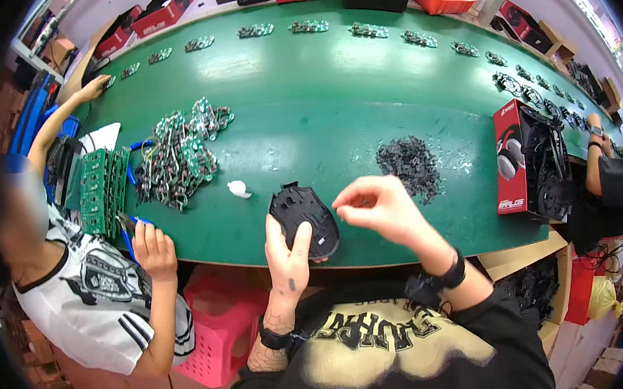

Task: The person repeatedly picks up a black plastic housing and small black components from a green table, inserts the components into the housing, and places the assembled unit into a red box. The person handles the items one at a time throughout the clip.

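Note:
My left hand [286,263] grips a black plastic mouse shell [301,214] above the near edge of the green table, thumb across its inner side. Just right of the shell, my right hand [381,207] is closed in a pinch, fingertips close to the shell's edge. Whatever lies between those fingers is too small or hidden to make out. Beyond my right hand lies a loose heap of small black plastic parts [409,165]. A small white round piece [238,190] rests on the table left of the shell.
A tangled pile of green circuit boards [179,158] lies to the left, beside stacked board panels [101,187] and a co-worker holding blue-handled cutters [128,233]. Spaced circuit boards [309,26] line the far belt. A red box [513,158] of black parts stands right.

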`<state>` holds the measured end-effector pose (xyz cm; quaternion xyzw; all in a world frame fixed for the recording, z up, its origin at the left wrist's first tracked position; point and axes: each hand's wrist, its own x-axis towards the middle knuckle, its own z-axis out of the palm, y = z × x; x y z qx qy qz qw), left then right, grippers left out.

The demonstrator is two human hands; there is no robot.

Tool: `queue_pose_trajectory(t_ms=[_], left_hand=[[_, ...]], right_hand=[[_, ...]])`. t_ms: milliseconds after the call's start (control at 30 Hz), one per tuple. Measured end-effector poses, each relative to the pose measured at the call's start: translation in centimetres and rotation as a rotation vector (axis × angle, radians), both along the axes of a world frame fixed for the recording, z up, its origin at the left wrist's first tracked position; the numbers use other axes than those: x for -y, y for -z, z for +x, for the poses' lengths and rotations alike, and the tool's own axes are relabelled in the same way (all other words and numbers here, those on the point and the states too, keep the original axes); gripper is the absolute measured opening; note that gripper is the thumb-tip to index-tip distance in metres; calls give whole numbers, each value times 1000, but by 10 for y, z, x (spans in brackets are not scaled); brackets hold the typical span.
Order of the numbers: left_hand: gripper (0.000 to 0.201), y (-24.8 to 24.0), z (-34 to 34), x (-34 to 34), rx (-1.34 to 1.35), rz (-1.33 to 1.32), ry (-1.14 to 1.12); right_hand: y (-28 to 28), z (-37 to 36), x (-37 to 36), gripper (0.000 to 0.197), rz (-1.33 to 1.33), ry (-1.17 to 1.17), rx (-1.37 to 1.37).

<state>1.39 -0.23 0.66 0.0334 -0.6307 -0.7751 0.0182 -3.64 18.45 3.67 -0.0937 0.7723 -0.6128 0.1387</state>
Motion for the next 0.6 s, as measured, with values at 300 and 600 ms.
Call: queue_pose_trajectory(t_ms=[300,600], left_hand=[[40,-2,-15,-35,-230,-191,138],[78,-52,-63,-77,-241,-526,332]], right_hand=[[15,23,-16,14,-216,260,-152],[14,26,-76,33,-556,349,244]])
